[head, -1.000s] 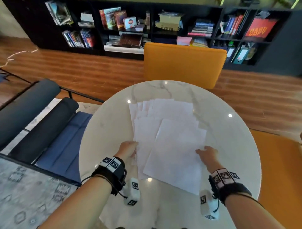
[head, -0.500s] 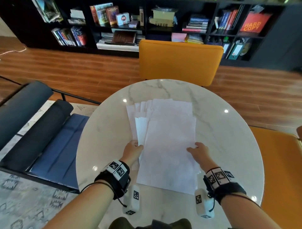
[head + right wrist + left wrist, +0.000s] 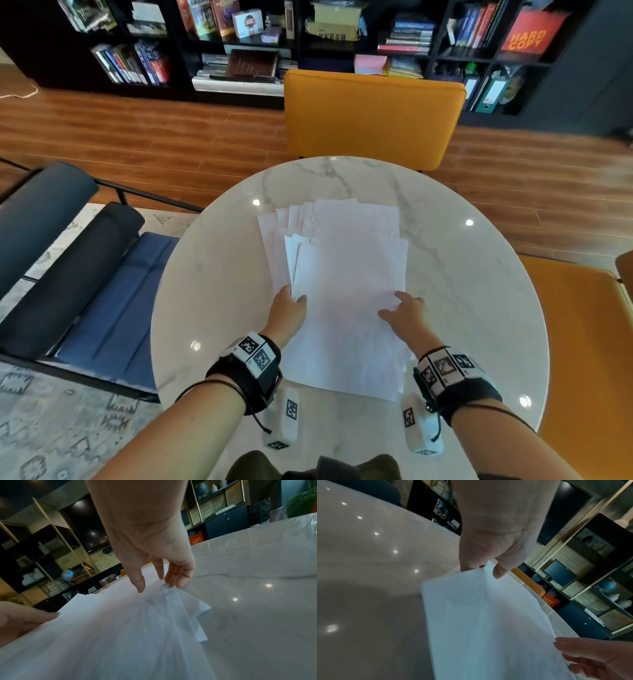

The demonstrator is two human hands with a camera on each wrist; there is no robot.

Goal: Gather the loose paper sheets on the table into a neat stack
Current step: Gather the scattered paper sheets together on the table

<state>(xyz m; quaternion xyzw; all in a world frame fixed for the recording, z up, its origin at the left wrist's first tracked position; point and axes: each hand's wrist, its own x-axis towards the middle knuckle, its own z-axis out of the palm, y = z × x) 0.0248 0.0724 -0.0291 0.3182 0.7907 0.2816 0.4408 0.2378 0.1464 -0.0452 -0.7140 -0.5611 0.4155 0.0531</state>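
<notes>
Fingers (image 3: 401, 296) on paper sheets (image 3: 349, 267)

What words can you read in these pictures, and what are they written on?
"HARD COPY": on the orange-red cover on the bookshelf.
Book spines and cardboard box: print too small or blurred to read.
Paper sheets: no readable writing.
Wristband tags: black-and-white patterns, no words.

Orange chair (image 3: 373, 116), bookshelf (image 3: 239, 44), patterned rug (image 3: 51, 411)
</notes>
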